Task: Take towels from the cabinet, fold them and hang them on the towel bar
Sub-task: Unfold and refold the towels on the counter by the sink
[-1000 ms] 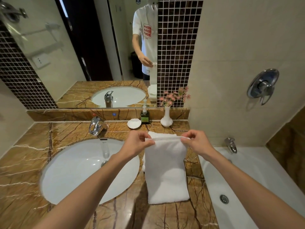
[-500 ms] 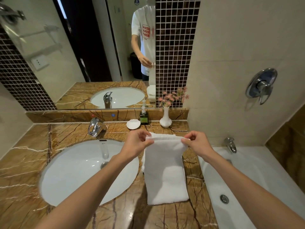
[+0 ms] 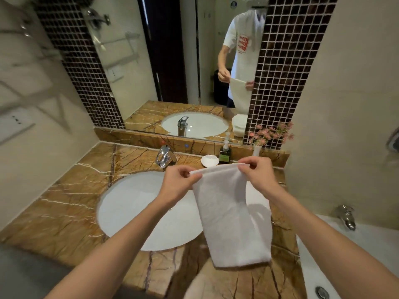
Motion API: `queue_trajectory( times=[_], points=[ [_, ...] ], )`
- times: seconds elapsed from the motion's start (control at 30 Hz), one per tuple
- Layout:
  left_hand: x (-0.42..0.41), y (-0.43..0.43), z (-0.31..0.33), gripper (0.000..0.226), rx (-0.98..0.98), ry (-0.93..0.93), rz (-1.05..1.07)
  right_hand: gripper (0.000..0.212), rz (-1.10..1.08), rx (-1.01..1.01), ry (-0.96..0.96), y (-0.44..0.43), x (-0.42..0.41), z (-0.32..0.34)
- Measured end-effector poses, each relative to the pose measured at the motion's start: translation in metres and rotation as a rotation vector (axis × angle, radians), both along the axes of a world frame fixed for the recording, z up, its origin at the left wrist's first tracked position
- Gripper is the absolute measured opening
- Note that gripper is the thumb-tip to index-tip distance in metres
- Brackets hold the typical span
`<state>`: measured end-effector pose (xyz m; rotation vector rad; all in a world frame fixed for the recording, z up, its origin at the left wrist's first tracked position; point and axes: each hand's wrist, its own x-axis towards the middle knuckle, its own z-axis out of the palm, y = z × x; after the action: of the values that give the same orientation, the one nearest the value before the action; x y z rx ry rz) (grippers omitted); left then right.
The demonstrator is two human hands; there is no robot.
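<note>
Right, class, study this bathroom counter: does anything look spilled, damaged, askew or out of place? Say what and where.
Nothing looks spilled or damaged. The only skewed thing is the white towel, pinched at its top corners by the left hand and right hand: it hangs slanted, top edge higher on the right. The soap dispenser stands upright.

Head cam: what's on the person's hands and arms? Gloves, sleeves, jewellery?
Left hand and right hand are bare, with no gloves, rings, watch or bands visible. The forearms are uncovered to the frame edge. The mirror shows a white short-sleeved T-shirt with a red print on the chest.
</note>
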<state>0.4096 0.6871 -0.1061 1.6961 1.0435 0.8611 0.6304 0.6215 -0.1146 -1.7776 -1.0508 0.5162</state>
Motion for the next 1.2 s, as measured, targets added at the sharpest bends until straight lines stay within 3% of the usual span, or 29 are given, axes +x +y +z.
queue_trajectory(
  times=[0.3,0.6,0.97,1.2],
  points=[
    [-0.147,-0.006,0.019,0.005,-0.013,-0.117,0.416,0.014,0.47,0.175,-0.104,0.09,-0.14,0.009],
    [-0.276,-0.035,0.012,0.004,-0.027,-0.167,0.707,0.01,0.767,0.199,-0.077,0.131,-0.291,0.001],
    [-0.378,-0.024,-0.01,0.004,-0.015,-0.145,0.98,0.01,0.912,0.15,-0.102,0.16,-0.411,-0.011],
    [-0.415,0.011,-0.043,0.008,-0.095,-0.096,1.042,0.012,0.927,0.064,-0.122,0.187,-0.451,-0.025]
  ],
)
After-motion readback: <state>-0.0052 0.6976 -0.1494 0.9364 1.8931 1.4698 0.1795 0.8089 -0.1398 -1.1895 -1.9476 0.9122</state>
